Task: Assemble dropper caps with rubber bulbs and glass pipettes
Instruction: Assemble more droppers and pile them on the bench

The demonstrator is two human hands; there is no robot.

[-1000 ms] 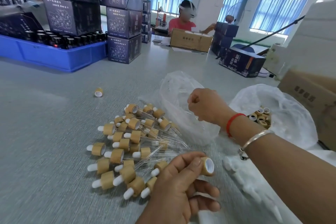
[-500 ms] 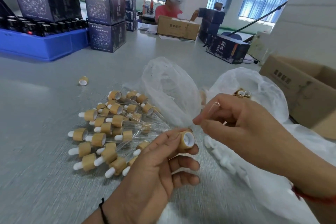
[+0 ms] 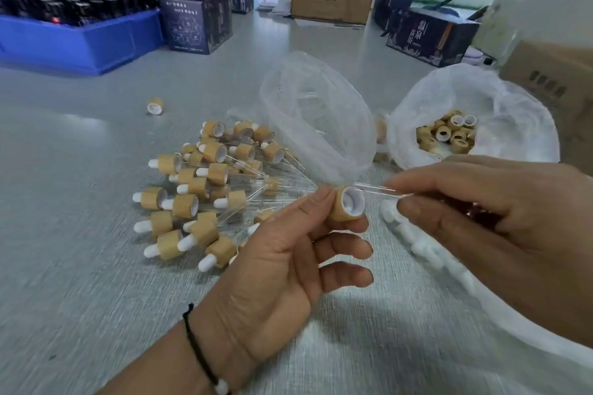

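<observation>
Above the grey worktop [image 3: 80,266], left hand [image 3: 282,266] pinches a bamboo-sleeved, white-lined dropper cap [image 3: 348,206] while right hand [image 3: 500,234] pinches a clear glass pipette [image 3: 375,188], its tip at the cap's mouth.

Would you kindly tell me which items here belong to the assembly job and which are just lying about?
In use: bamboo cap, glass pipette, bag of caps, finished droppers.
Lying about: blue crate, dark cartons, stray cap.
</observation>
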